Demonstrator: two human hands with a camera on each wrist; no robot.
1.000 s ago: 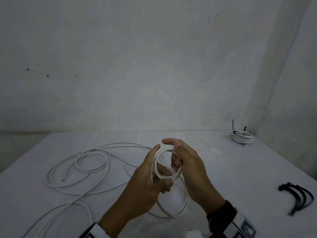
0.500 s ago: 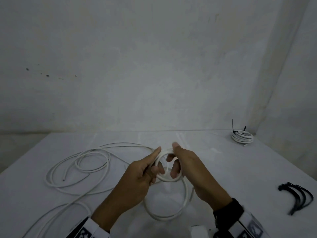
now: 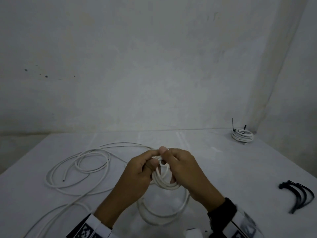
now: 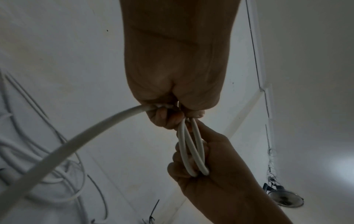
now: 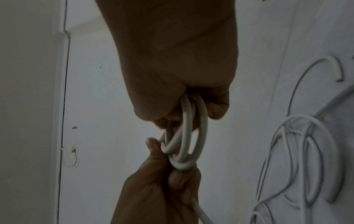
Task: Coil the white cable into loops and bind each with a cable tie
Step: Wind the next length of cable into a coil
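Note:
A small coil of white cable (image 3: 164, 181) hangs between both hands above the white table (image 3: 223, 169). My left hand (image 3: 137, 176) grips the coil's left side with curled fingers, thumb on top. My right hand (image 3: 185, 170) curls round its right side, and the two thumbs meet above it. In the left wrist view the coil (image 4: 191, 148) runs from my left hand (image 4: 172, 106) to the right hand (image 4: 206, 166). In the right wrist view the coil (image 5: 187, 133) shows as a few turns under my right hand (image 5: 182, 91). Loose cable (image 3: 82, 165) trails off to the left.
A finished cable bundle (image 3: 242, 136) bound with a black tie sits at the table's far right corner. A bunch of black cable ties (image 3: 298, 194) lies near the right edge. A slack cable loop (image 3: 163, 215) rests on the table below my hands.
The open ring held a second ago has been drawn into a tighter, smaller coil. Both hands have closed in round it and the thumbs have come together on top.

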